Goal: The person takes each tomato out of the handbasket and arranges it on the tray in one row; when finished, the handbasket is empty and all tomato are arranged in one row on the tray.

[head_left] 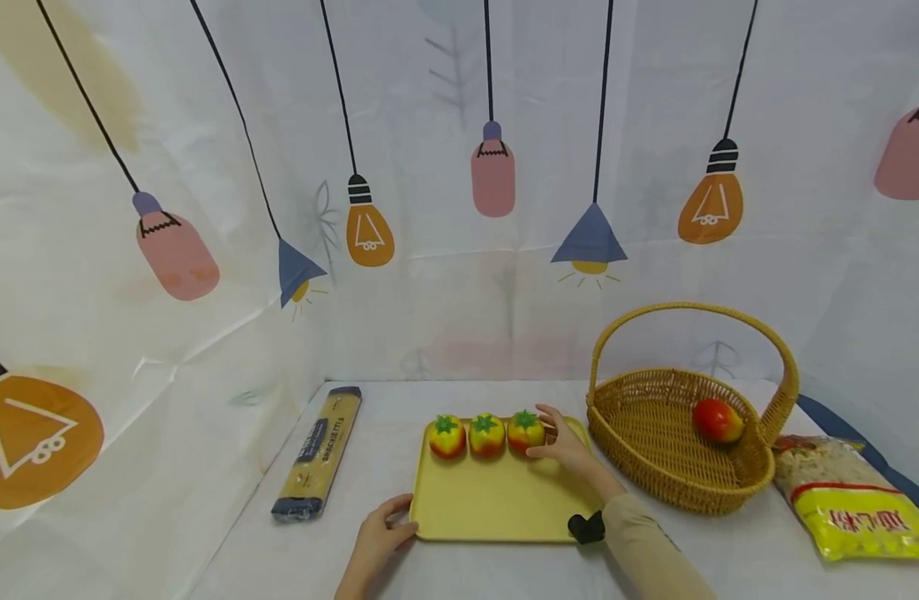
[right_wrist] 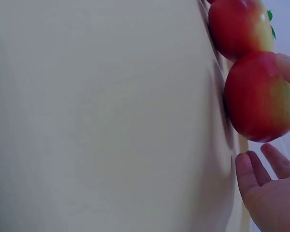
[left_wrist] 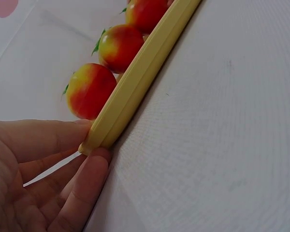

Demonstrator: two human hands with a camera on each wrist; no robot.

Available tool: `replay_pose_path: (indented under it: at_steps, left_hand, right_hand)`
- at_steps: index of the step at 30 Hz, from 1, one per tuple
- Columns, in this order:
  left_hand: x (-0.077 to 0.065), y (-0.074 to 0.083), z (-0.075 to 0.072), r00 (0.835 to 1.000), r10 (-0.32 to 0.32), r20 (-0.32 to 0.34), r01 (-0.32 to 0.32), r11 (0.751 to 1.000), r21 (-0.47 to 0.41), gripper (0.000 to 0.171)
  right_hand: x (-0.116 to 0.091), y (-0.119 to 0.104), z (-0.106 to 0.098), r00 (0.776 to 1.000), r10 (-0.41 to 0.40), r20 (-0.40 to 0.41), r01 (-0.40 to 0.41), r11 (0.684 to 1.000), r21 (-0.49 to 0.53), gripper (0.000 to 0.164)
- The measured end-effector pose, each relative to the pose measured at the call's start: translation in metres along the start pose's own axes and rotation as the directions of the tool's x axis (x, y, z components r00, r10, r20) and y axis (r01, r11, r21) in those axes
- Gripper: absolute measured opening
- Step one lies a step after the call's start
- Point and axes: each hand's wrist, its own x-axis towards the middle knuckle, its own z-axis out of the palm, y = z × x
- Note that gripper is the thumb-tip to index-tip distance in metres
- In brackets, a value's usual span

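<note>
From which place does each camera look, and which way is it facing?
Head: worn on the head, facing forward and down at the tray, three fruits and basket; left hand and right hand show.
Left wrist: worn there, looking along the tray's edge; left hand partly shows.
Right wrist: worn there, looking across the tray; right hand partly shows.
Head and left wrist share the tray, three fruits and left hand.

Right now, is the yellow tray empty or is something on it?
Not empty: three red-and-yellow fruits sit in a row on the yellow tray, along its far edge; its middle is bare.
</note>
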Motion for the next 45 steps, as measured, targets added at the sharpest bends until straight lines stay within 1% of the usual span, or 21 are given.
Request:
replay_pose_path:
  at_steps: [4, 10, 17, 21, 24, 28, 32, 35, 40, 45]
  left_hand:
    - [0.0, 0.0, 0.0, 1.0, 0.027, 0.003, -0.027, 0.999, -0.018, 0.051]
    - [0.0, 0.002, -0.002, 0.999, 0.042, 0.001, -0.042, 0.999, -0.03, 0.051]
    - [0.001, 0.002, -0.007, 1.0, 0.021, -0.014, -0.021, 1.0, -0.003, 0.051]
    - [0.0, 0.001, -0.009, 1.0, 0.017, -0.002, -0.017, 1.0, 0.0, 0.052]
    - [-0.001, -0.001, -0.011, 1.0, 0.015, 0.011, -0.015, 1.0, 0.005, 0.052]
    - [-0.004, -0.004, -0.011, 1.0, 0.002, 0.02, -0.002, 1.0, 0.021, 0.052]
    - [-0.005, -0.004, -0.008, 1.0, -0.009, 0.02, 0.009, 1.0, 0.012, 0.052]
    - [-0.004, -0.002, -0.005, 1.0, -0.006, 0.011, 0.006, 1.0, 0.008, 0.052]
    - [-0.001, 0.001, -0.003, 1.0, 0.009, 0.003, -0.009, 1.0, 0.016, 0.052]
    - [-0.001, 0.0, -0.003, 1.0, 0.003, 0.02, -0.003, 1.0, 0.006, 0.052]
  right_hand:
    - [-0.004, -0.01, -0.005, 0.999, -0.042, 0.004, 0.042, 0.999, -0.031, 0.083]
    - [-0.01, -0.025, -0.014, 0.997, -0.083, 0.004, 0.084, 0.996, -0.032, 0.083]
    - [-0.014, -0.035, -0.024, 0.992, -0.122, -0.021, 0.121, 0.992, -0.039, 0.081]
    - [-0.021, -0.041, -0.029, 0.988, -0.148, -0.043, 0.148, 0.989, -0.002, 0.079]
    - [-0.028, -0.042, -0.034, 0.984, -0.17, -0.051, 0.171, 0.985, 0.001, 0.08]
    - [-0.038, -0.039, -0.045, 0.983, -0.174, -0.065, 0.174, 0.985, -0.019, 0.08]
    - [-0.048, -0.036, -0.06, 0.981, -0.178, -0.083, 0.177, 0.984, -0.022, 0.076]
    - [-0.053, -0.036, -0.072, 0.976, -0.183, -0.119, 0.178, 0.983, -0.052, 0.072]
    - [-0.06, -0.041, -0.092, 0.969, -0.167, -0.184, 0.148, 0.983, -0.113, 0.071]
    - [-0.066, -0.042, -0.111, 0.964, -0.149, -0.218, 0.122, 0.984, -0.13, 0.074]
